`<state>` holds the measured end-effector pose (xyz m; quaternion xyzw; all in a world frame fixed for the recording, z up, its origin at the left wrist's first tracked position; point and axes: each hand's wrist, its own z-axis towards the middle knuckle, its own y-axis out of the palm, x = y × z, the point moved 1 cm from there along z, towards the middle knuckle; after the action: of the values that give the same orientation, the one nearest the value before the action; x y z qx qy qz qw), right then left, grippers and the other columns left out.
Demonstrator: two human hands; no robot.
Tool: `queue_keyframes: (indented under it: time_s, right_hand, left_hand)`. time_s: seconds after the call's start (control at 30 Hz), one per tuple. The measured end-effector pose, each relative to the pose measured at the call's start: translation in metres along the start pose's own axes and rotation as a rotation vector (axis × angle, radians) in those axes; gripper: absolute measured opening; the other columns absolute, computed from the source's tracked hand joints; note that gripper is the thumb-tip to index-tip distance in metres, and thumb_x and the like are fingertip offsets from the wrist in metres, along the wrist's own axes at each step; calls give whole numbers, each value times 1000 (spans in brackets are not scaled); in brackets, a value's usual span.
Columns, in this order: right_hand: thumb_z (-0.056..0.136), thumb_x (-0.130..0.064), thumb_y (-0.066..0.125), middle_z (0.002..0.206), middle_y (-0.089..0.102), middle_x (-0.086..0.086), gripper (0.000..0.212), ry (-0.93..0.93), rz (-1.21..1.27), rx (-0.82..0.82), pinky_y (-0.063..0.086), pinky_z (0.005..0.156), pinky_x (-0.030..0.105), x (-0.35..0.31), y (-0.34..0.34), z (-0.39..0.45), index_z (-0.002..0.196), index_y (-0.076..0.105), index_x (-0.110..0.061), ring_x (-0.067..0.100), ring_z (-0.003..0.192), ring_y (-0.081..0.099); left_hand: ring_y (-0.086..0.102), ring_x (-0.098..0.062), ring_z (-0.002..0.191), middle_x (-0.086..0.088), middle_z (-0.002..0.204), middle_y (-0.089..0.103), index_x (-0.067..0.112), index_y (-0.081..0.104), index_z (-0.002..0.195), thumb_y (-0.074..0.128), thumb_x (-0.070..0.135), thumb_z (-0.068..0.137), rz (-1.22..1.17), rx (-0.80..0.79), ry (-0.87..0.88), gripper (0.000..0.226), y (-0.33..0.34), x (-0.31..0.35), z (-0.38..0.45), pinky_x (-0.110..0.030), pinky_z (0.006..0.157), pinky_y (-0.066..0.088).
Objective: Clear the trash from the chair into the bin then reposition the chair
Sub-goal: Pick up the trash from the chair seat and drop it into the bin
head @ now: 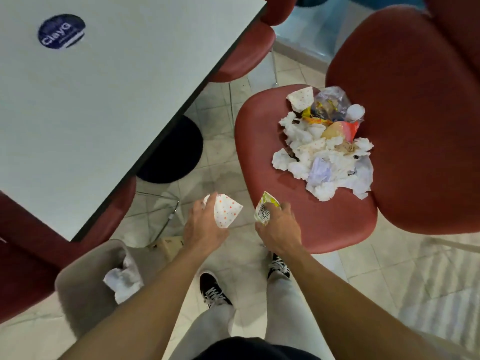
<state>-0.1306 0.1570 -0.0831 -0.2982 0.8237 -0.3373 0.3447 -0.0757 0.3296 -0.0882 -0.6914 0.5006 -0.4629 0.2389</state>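
trash pile (327, 146) beyond right hand (279, 229)

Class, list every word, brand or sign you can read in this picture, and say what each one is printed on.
"cleya", roughly as it reads, blurred: on the round dark blue sticker on the table; its smaller lines are unreadable.
"HELLO", with a partly hidden word beneath: on the yellow-white wrapper held in the right hand.
The dotted paper cup in the left hand: dots only, no text.
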Motion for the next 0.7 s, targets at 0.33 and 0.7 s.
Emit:
queue_keyframes:
  time_s: [0.33,0.7]
  right_hand:
    - [85,-38,59,139,34,8,57,-249,-143,-175,44,99,39,-114,86,-52,138,43,-25,30,122,45]
    - [84,-39,59,142,34,10,58,-491,-205,-423,44,103,36,-213,180,-104,138,45,-26,32,122,48]
  left_hand:
    - [48,-30,117,-4,127,46,42,24,133,71,43,59,-90,122,-298,87,-41,-159,-63,-45,89,49]
    - [41,-36,125,-11,139,34,31,23,144,82,42,61,-326,237,-669,103,-54,-274,-120,-48,94,46]
